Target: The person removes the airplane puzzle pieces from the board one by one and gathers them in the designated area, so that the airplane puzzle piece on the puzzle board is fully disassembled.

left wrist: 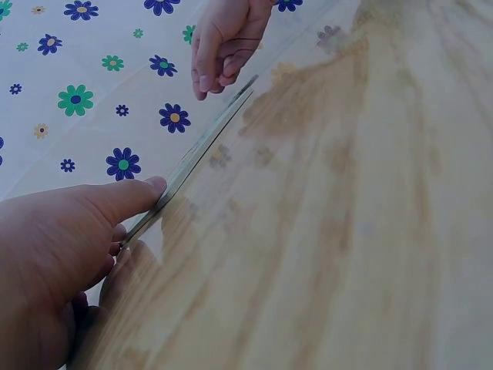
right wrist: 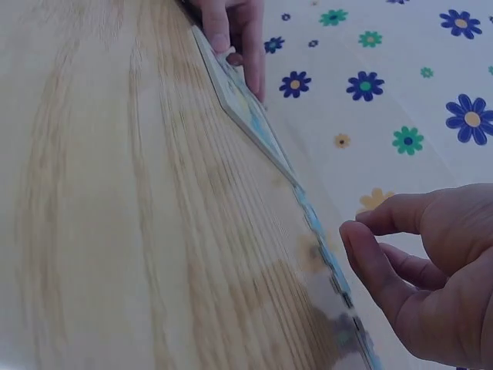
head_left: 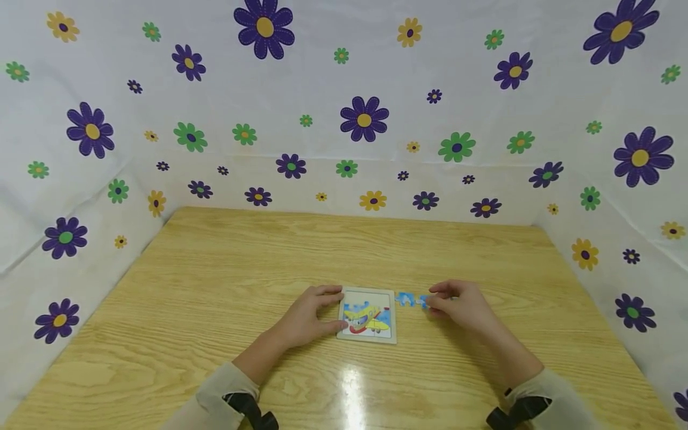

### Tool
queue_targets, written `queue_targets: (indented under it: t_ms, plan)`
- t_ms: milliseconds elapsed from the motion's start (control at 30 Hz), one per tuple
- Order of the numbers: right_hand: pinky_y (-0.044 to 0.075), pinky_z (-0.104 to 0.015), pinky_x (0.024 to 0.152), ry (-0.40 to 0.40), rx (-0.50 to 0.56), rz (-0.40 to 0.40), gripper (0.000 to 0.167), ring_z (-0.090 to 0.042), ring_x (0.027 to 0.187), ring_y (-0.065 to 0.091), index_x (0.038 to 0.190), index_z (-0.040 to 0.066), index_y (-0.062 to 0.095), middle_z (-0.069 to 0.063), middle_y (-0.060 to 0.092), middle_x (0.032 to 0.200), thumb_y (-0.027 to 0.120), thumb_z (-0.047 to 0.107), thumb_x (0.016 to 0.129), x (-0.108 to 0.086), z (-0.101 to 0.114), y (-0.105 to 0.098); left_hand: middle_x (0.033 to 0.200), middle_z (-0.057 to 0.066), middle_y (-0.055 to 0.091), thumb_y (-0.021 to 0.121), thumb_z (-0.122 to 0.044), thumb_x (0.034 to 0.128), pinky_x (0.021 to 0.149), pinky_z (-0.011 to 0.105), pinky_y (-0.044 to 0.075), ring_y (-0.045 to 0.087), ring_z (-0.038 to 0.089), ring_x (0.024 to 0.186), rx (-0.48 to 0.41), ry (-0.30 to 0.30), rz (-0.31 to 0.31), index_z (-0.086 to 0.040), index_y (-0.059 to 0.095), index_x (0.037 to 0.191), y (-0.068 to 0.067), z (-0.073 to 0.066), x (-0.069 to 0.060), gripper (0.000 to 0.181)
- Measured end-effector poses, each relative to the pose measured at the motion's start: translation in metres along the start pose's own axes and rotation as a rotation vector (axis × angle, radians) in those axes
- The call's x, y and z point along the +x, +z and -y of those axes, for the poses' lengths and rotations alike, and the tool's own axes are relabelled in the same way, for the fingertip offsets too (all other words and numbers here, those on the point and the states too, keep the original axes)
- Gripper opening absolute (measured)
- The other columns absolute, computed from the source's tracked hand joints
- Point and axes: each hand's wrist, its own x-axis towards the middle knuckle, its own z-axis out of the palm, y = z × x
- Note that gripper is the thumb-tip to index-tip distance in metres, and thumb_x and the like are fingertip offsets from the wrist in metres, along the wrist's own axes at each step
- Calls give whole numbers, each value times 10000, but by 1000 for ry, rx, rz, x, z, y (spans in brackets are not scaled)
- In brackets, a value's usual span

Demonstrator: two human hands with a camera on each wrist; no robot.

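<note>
Glossy wood-grain table (head_left: pixel 242 251), light glare (head_left: pixel 352 394); white backdrop (head_left: pixel 322 83), flowers (head_left: pixel 364 119) purple, green, yellow.

Angles both forearms (head_left: pixel 263 355) inward, toward the far edge of the surface (head_left: pixel 457 251). Holds the left hand (head_left: pixel 307 316) low, nearer the left edge, with thumb and fingers parted. Poises the right hand (head_left: pixel 466 306) slightly above, nearer the right edge, with thumb and index fingertips bent close together.
</note>
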Motion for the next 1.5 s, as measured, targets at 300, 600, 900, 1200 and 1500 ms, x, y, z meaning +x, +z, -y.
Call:
queue_targets:
  t_ms: [300, 600, 900, 1200, 1500]
  plan:
    - [612, -299, 764, 9, 84, 106, 360, -157, 847, 712, 1219, -109, 600, -137, 618, 1008, 705, 56, 917, 2, 12, 30, 1490, 27, 519, 798, -345, 855, 1114, 482, 412, 454, 283, 1373, 2, -4, 5, -52, 610, 1369, 2, 2, 1, 620]
    - [615, -306, 746, -46, 80, 210, 362, -151, 831, 695, 1201, -82, 637, -134, 636, 989, 731, 92, 898, 7, 19, 56, 1498, 27, 512, 794, -344, 859, 1114, 481, 412, 456, 283, 1363, 1, -8, 10, -50, 603, 1376, 0, 0, 0, 624]
    - [614, -310, 694, -109, 33, 283, 322, -168, 745, 717, 1171, -68, 667, -108, 694, 892, 726, 98, 901, 9, 27, 78, 1497, 26, 511, 781, -363, 869, 1121, 490, 405, 452, 288, 1367, 6, -9, 18, -59, 603, 1379, 0, 0, 1, 620]
    - [611, -313, 662, -118, -21, 386, 399, -151, 681, 694, 1290, -31, 628, -127, 689, 919, 683, 167, 948, 11, 35, 88, 1495, 36, 513, 779, -364, 872, 1107, 492, 419, 463, 287, 1343, -12, 1, 15, -54, 601, 1379, 0, -1, 0, 620]
    - [603, -290, 643, -136, -6, 448, 403, -138, 640, 689, 1329, -50, 598, -135, 654, 841, 638, 144, 978, 13, 37, 93, 1492, 38, 515, 781, -355, 872, 1106, 495, 422, 468, 294, 1341, 1, 11, 8, -51, 603, 1375, 0, 1, -1, 614]
